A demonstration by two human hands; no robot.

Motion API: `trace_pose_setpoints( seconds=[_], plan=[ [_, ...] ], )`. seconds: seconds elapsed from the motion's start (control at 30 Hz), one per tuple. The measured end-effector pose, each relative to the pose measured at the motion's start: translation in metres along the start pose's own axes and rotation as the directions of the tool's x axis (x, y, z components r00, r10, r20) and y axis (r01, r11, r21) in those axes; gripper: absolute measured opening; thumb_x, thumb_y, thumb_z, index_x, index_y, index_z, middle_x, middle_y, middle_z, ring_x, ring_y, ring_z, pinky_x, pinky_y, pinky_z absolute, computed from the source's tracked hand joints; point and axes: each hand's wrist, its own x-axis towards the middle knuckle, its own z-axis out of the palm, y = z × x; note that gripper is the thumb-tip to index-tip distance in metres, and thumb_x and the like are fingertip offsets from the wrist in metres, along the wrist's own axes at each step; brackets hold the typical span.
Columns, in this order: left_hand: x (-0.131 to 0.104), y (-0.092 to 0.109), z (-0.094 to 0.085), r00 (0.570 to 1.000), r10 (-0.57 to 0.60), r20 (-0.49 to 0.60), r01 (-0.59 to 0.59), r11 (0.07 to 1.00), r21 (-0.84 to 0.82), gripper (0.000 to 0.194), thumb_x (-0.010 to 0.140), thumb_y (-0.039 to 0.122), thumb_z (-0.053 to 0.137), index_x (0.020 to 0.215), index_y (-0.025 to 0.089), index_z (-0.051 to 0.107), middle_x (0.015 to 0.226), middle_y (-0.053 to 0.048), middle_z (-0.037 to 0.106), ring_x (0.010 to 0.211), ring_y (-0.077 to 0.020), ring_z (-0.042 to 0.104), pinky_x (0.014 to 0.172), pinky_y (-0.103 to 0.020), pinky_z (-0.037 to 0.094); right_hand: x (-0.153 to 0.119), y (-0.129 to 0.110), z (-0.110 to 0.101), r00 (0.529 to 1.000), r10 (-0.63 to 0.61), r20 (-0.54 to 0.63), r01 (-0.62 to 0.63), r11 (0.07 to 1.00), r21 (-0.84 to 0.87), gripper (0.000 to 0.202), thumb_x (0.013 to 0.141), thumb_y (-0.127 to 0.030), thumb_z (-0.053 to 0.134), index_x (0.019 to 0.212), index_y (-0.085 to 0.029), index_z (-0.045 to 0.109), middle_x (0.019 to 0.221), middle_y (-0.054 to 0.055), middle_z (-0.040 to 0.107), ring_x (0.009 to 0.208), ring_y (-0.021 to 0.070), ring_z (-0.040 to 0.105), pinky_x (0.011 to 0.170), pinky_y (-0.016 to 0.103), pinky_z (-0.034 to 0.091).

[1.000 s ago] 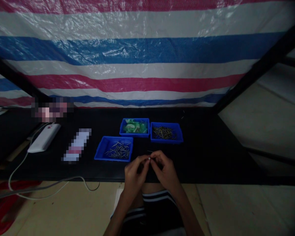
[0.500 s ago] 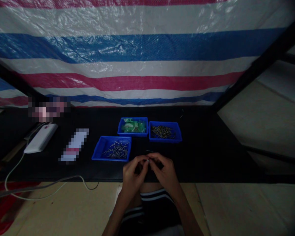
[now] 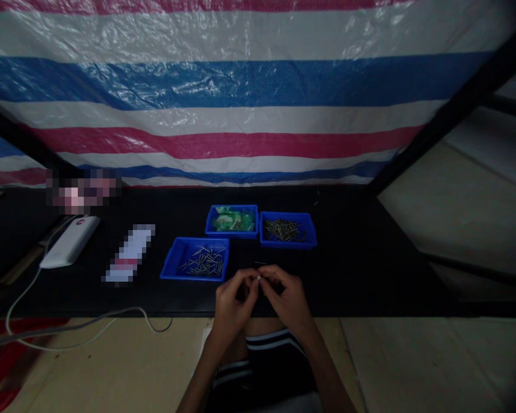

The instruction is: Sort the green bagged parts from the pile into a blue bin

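My left hand [image 3: 235,295] and my right hand [image 3: 287,291] meet at the fingertips over the near edge of the black table [image 3: 365,275]. Both are closed in a pinch around a tiny pale piece [image 3: 258,278], too small to name. Just beyond the fingers a thin metal pin [image 3: 260,263] lies on the table. Left of my left hand is a blue tray [image 3: 172,268] of silvery pins [image 3: 208,264]. Farther back stand a blue tray [image 3: 231,234] with small green plastic bags [image 3: 241,221] and another blue tray [image 3: 289,245] of brassy, dark pins [image 3: 284,229].
A white power strip [image 3: 71,244] with a cable [image 3: 26,287] lies at the left, beside a blurred-out flat item [image 3: 131,252]. Striped plastic sheeting [image 3: 241,80] hangs behind the table. A black frame bar [image 3: 438,120] slants up at the right.
My hands stay together in nearly the same place. The pale piece between the fingertips shows more plainly now. The view has shifted very slightly.
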Motion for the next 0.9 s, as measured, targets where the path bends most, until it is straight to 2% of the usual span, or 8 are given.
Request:
trace_pose_setpoints(
  seconds=[0.37,0.9],
  plan=[
    [-0.0001,-0.0012,-0.0021,0.999,-0.03,0.017,0.031,0.998,-0.06,0.009,0.1,0.024,0.063,0.105,0.022,0.071,0.071,0.005,0.065,0.06,-0.0076,0.061,0.061,-0.016,0.048,0.0014,0.0017,-0.0008,1.0,-0.028,-0.013,0.027,0.998,-0.058,0.015,0.093,-0.022,0.067,0.104,-0.022,0.077,0.085,0.0,0.077,0.072,0.0143,0.068,0.07,0.024,0.054],
    [0.0014,0.005,-0.0037,0.999,-0.045,0.009,0.046,0.998,-0.052,0.009,0.099,0.024,0.063,0.099,0.02,0.072,0.073,0.003,0.067,0.062,-0.0093,0.062,0.063,-0.018,0.049,0.001,-0.0003,-0.0011,0.998,-0.057,-0.005,0.056,0.995,-0.08,0.017,0.094,-0.02,0.066,0.105,-0.023,0.078,0.089,0.001,0.076,0.075,0.0148,0.068,0.072,0.025,0.055]
  ],
)
